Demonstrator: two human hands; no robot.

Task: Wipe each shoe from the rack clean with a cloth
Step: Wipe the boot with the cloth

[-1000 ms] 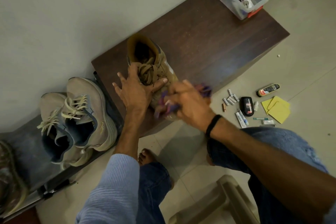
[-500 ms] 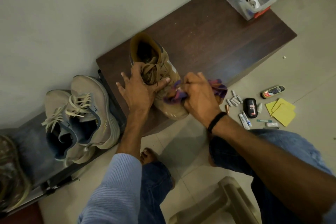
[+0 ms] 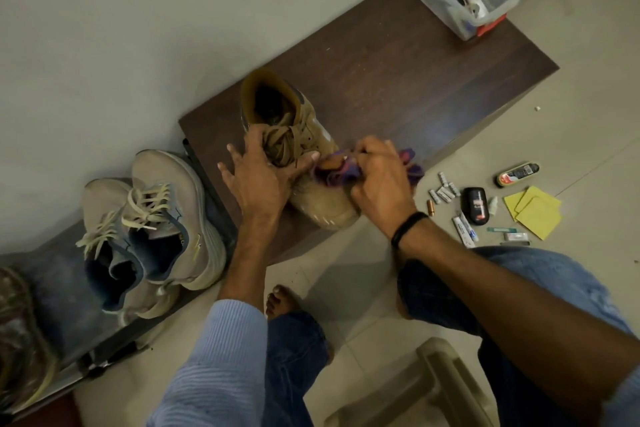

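Observation:
A tan high-top shoe (image 3: 322, 199) stands on a dark wooden cabinet top (image 3: 398, 80), its toe toward me at the front edge. My left hand (image 3: 265, 177) grips it over the laces, thumb on the right side. My right hand (image 3: 381, 180) holds a purple cloth (image 3: 337, 172) bunched against the shoe's right side near the toe. A pair of beige sneakers (image 3: 149, 218) with pale laces sits on the low shoe rack (image 3: 62, 298) to the left.
A clear plastic box (image 3: 464, 0) with a marker and tubes stands at the cabinet's far corner. On the tiled floor to the right lie batteries, a polish tin (image 3: 517, 174), a black bottle (image 3: 476, 206) and yellow pads (image 3: 533, 211). A beige stool (image 3: 426, 388) is below me.
My right hand has rubbed the cloth from the toe up along the shoe's right side toward the laces. The left hand keeps its grip on the shoe.

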